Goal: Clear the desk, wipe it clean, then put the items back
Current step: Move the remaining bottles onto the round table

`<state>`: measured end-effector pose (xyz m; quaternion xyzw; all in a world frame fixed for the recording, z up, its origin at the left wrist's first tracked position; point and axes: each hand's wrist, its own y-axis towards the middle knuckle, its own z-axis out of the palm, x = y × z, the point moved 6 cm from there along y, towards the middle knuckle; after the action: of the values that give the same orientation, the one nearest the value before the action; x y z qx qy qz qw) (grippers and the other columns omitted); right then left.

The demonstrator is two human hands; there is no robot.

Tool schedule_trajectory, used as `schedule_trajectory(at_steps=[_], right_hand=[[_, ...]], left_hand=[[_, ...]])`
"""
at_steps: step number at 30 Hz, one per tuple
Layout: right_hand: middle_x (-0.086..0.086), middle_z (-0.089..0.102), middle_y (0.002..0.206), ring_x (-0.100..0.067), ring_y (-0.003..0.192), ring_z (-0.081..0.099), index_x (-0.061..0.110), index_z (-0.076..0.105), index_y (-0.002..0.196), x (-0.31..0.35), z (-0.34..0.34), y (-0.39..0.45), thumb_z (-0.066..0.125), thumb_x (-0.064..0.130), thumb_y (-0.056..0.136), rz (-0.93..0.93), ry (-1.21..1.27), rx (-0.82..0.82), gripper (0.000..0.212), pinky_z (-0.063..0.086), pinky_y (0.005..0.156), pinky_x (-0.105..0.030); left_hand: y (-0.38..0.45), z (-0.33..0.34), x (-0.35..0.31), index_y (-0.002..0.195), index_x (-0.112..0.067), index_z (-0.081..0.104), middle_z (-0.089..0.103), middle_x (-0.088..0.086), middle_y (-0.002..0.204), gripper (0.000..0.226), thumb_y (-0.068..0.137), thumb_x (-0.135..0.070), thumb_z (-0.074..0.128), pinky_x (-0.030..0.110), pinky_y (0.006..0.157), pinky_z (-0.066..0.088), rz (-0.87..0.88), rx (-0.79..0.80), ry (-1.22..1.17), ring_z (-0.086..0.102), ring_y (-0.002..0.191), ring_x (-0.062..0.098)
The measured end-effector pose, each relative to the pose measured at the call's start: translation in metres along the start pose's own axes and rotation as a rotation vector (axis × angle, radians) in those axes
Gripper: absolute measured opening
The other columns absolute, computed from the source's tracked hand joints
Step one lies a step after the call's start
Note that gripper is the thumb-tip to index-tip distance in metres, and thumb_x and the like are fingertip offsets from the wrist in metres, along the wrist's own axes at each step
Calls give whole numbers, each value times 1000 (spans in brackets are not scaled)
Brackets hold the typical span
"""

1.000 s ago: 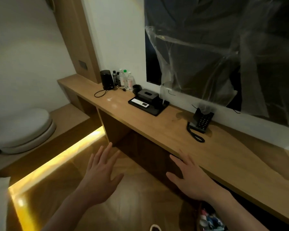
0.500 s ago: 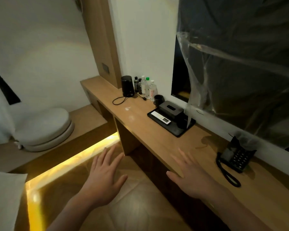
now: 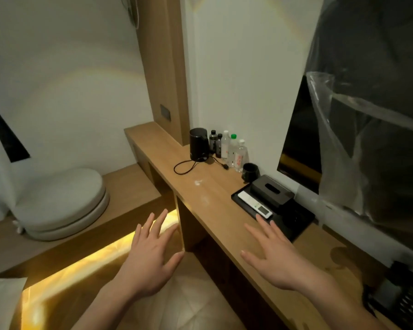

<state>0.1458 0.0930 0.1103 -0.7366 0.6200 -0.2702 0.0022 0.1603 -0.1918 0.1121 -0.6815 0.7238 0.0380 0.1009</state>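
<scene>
While both hands, left and right, hover spread wide and empty at lower centre, the bench runs lengthwise from upper left to lower right.

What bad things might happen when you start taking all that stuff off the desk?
The kettle has a loose cord looped on the desk; lifting the kettle might drag it into the bottles standing close beside it and tip them. The remote lies loose on the black tray, so it may slide off if the tray tilts.
</scene>
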Motion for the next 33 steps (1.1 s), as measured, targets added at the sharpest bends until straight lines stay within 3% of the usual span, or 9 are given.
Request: schedule_trajectory(at_steps=[9, 19, 33], right_hand=[[15, -23, 167, -17, 156, -20, 47, 1, 161, 50, -40, 134, 38, 72, 97, 67, -20, -96, 79, 3, 129, -47], [13, -26, 167, -19, 155, -23, 45, 3, 162, 52, -69, 257, 40, 73, 96, 132, 6, -102, 81, 1, 128, -48], [12, -25, 167, -20, 156, -20, 45, 4, 162, 63, -124, 482, 46, 68, 96, 137, 99, -30, 82, 4, 128, -53]], left_hand=[[151, -47, 62, 161, -43, 12, -19, -10, 169, 70, 101, -65, 39, 43, 123, -14, 136, -9, 20, -25, 154, 17], [300, -58, 100, 161, -44, 11, -21, -11, 168, 72, 99, -68, 38, 44, 124, -14, 219, -6, 47, -24, 154, 18], [526, -95, 154, 161, -44, 14, -17, -11, 170, 73, 98, -69, 41, 44, 124, -11, 168, 13, 62, -20, 155, 18]])
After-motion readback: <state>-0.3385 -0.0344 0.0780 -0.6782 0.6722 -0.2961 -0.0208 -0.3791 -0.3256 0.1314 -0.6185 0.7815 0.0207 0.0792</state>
